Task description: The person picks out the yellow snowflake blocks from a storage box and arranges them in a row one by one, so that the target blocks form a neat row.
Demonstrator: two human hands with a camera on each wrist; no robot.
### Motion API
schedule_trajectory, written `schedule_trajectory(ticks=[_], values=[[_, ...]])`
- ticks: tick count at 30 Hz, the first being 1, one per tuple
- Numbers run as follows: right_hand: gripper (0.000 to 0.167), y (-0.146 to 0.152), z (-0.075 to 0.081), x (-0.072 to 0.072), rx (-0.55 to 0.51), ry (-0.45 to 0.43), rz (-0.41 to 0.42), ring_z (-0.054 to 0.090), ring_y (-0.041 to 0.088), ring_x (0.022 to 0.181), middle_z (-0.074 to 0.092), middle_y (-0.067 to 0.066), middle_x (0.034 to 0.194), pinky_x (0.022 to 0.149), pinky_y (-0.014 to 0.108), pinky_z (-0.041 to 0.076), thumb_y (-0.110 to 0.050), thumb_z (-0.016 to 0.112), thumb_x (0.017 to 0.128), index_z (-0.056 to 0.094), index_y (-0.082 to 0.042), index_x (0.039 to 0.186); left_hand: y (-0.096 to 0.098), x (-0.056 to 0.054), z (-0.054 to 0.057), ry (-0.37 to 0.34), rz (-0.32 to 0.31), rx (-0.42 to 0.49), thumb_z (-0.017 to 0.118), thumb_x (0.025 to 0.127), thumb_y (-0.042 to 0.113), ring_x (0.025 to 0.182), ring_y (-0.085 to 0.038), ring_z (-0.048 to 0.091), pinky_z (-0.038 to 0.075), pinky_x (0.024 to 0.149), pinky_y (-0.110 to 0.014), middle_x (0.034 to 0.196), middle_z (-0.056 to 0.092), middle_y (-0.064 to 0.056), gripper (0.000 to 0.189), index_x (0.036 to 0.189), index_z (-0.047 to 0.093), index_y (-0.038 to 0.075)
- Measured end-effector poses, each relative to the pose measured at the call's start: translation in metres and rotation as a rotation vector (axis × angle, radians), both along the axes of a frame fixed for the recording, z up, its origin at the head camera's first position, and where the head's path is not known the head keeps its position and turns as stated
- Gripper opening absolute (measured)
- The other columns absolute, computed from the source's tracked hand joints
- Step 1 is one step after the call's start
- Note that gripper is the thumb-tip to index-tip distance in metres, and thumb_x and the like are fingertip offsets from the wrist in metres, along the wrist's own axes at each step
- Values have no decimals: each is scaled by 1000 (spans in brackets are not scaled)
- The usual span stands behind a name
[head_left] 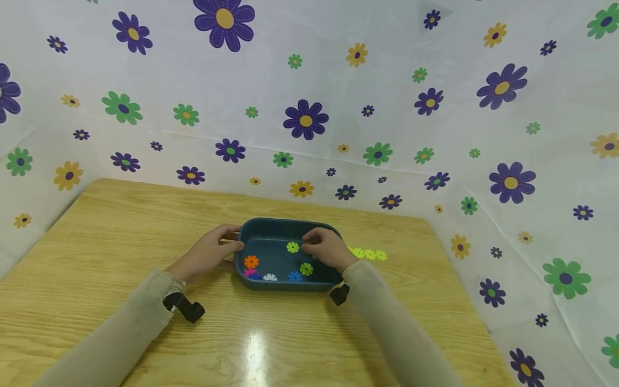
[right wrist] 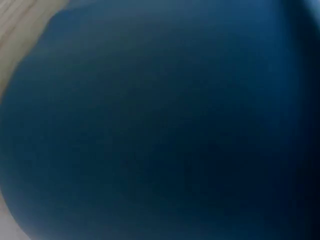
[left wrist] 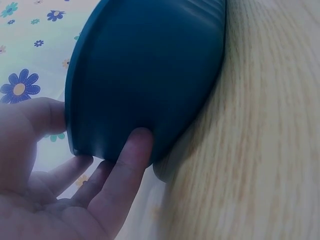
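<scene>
A dark blue-green plastic tub (head_left: 285, 286) stands on the table, its left end tilted up slightly in the left wrist view. At that end my left hand (head_left: 207, 252) holds the tub, fingers against its outer wall (left wrist: 135, 80). My right hand (head_left: 329, 249) reaches over the right side into the tub, fingers bent; whether they pinch a piece I cannot tell. Close to its fingertips lies a yellow-green snowflake disc (head_left: 292, 247). Also inside are a green disc (head_left: 306, 269), an orange disc (head_left: 251, 262), a blue disc (head_left: 295, 276), a white disc (head_left: 270, 277) and a pink disc (head_left: 249, 272).
Just right of the tub, a row of yellow snowflake discs (head_left: 369, 254) lies on the wooden table (head_left: 193, 333), partly hidden by the right hand. A white flower-print sheet (head_left: 271, 80) hangs behind the table and along its sides. The right wrist view shows mostly tub wall (right wrist: 150, 120).
</scene>
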State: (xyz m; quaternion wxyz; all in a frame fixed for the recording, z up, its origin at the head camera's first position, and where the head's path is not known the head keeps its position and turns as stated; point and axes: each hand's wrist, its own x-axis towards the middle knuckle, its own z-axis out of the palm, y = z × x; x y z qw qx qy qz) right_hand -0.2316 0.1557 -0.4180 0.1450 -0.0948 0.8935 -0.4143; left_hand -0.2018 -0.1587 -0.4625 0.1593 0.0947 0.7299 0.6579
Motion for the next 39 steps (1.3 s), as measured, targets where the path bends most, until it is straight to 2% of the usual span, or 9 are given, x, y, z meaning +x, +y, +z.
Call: schedule_trajectory(ticks=[4,8,13,17,21,27,34,39], values=[[26,-4,-10,-2,49,17,10,66,20,88,69,8,104,78,34,60,-16,72,98,68,-3,120,0,-2,-2,1,0,3,62,105,20,125,-43,56,63,87,-45,148,43,-28,60,156,37,1],[27,-6,-16,-4,108,37,37,65,20,98,69,7,110,87,39,58,-18,71,98,67,-6,122,0,-3,-3,3,0,-1,62,105,20,125,-43,56,63,86,-44,147,43,-28,61,157,37,1],[44,-7,-18,-8,152,55,119,62,26,114,66,11,124,99,46,54,-17,72,97,62,-5,139,0,-3,-3,13,0,0,61,105,20,125,-42,56,63,87,-44,147,43,-28,59,156,37,2],[53,-9,-19,-9,199,76,188,60,27,115,62,13,126,101,46,53,-17,73,97,56,-3,146,0,-2,-2,9,6,-4,61,106,19,125,-41,56,63,87,-45,147,42,-28,58,156,37,2],[46,-11,-19,-9,230,86,201,59,24,110,61,12,121,99,45,53,-16,74,96,63,-4,139,0,-2,-2,3,7,-5,60,106,19,126,-41,55,63,87,-45,148,42,-28,58,156,37,2],[20,-12,-22,-9,251,82,202,57,19,99,60,6,111,89,38,54,-18,75,95,72,-8,112,1,-2,-1,2,5,-6,61,106,20,126,-41,56,63,87,-44,147,42,-28,59,156,36,1],[27,-13,-21,-6,249,34,176,58,18,95,62,4,106,88,38,54,-21,82,90,70,-10,113,1,-2,-1,-1,0,-3,61,105,20,126,-41,56,63,87,-45,147,43,-28,60,156,36,1],[25,-15,-20,-5,271,22,163,57,18,92,62,3,102,86,37,54,-21,82,90,69,-11,109,1,-2,-2,1,1,1,61,105,20,126,-41,55,63,87,-45,147,42,-28,60,157,36,1]])
